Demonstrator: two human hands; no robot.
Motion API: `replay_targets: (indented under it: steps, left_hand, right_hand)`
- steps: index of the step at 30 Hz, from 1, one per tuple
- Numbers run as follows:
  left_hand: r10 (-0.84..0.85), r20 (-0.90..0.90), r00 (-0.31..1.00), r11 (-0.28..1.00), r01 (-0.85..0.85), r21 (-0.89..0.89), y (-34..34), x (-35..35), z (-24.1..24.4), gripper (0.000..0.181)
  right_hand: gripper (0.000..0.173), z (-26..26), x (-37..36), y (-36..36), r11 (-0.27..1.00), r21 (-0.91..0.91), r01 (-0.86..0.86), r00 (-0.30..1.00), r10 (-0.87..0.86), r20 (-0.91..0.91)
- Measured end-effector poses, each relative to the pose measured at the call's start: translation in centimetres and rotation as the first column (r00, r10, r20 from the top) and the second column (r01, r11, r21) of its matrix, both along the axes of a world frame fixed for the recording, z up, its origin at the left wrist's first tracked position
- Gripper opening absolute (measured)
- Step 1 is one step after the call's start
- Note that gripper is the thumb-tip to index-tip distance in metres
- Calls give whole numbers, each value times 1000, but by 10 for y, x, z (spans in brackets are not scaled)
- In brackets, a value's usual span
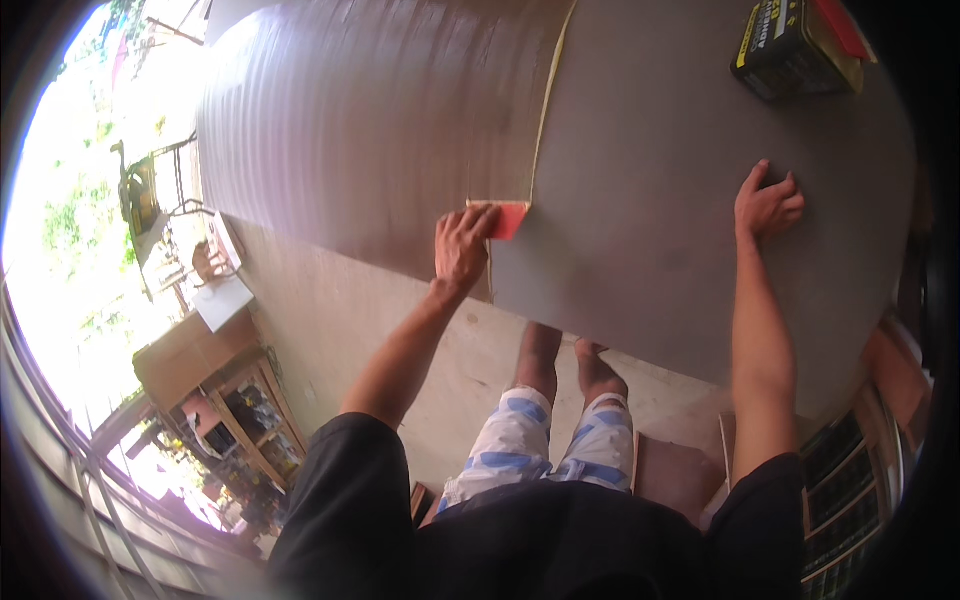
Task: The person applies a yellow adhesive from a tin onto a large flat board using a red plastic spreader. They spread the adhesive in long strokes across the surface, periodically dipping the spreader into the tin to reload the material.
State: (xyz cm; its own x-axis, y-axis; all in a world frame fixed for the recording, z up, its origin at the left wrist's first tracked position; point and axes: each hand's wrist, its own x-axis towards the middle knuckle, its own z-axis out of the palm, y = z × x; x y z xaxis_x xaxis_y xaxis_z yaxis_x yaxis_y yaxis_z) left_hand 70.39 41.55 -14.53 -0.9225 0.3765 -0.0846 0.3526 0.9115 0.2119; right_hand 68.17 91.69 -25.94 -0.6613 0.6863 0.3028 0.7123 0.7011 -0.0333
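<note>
My left hand (463, 244) grips a flat red spreader (511, 220), whose far edge rests on the grey sheet (630, 247) in front of me. A pale yellow line of adhesive (553, 90) runs away from the spreader's right corner. To its left, the sheet carries a glossy, streaked coat of adhesive (360, 127); the part to its right looks matt. My right hand (769, 201) hovers over or rests on the matt part, fingers loosely curled and holding nothing. Whether it touches the surface I cannot tell.
A black and yellow adhesive can (795, 52) with a red piece on top stands at the far right of the sheet. Lower left is a wooden cabinet (247, 420). Brown boards (671, 472) lie by my legs, and slatted wooden frames (844, 480) stand lower right.
</note>
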Motion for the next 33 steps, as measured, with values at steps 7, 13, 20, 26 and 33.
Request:
replay_targets:
  steps: [7, 13, 20, 26, 33]
  left_hand:
    - [101, 132, 986, 994, -94, -54, -19, 188, 0, 53]
    - [70, 371, 926, 996, -46, -75, 8, 206, 40, 48]
    - [-198, 90, 976, 974, 186, 133, 159, -75, 72, 46]
    - [-231, -225, 947, 968, 248, 49, 269, -180, 12, 59]
    - [-321, 405, 856, 941, 337, 33, 185, 2, 22, 73]
  right_hand:
    - [72, -12, -1, 2, 999, -30, 36, 999, -37, -26]
    - [71, -2, 1, -5, 999, -19, 34, 999, -34, 13]
    - [65, 12, 7, -1, 999, -39, 4, 1000, -3, 10]
    - [63, 26, 5, -5, 993, -105, -48, 998, 43, -48]
    - [62, 23, 4, -6, 995, -93, -30, 998, 25, -56]
